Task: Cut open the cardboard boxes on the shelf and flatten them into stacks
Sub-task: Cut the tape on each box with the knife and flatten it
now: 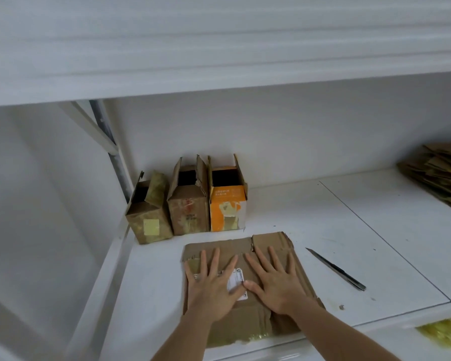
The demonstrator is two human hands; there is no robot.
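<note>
A flattened brown cardboard box [274, 246] lies on the white shelf [323, 217] near its front edge. My left hand [212, 285] and my right hand [276, 280] press flat on it side by side, fingers straight and spread, around a white label [236, 278]. Three upright boxes with open top flaps stand in a row at the back left: a taped brown box [149, 217], a second brown box [189, 207] and an orange-and-white box [227, 204]. A bare knife blade [336, 269] lies on the shelf to the right of the flat box.
A stack of flattened cardboard [440, 175] sits at the shelf's far right. An upper shelf [219, 61] hangs overhead. A metal post [115, 157] and a diagonal brace stand at the back left. Something yellow [445, 334] shows below the shelf's front right.
</note>
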